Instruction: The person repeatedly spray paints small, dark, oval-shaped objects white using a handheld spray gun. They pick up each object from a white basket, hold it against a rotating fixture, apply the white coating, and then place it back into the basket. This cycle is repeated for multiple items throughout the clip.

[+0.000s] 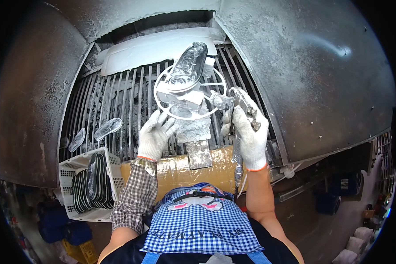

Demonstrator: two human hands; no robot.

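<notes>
Shoe sole on the wire stand, spray gun held beside it

Head view: a shoe sole [188,65] sits tilted on a round wire stand [190,94] over the far middle of the metal grate [119,105], its upper face glossy and wet-looking, so I judge the coating of this piece well advanced. Two finished-looking soles [108,128] lie apart on the grate's left side, and a white basket [111,169] at the near left corner holds a full row of dark soles [92,182], so much appears left. The left hand [155,134], gloved, fingers spread, touches the stand's near rim, just below the sole. The right hand [249,134], gloved, is clenched around a spray gun [233,103], its nozzle just right of the stand, near the sole.
</notes>
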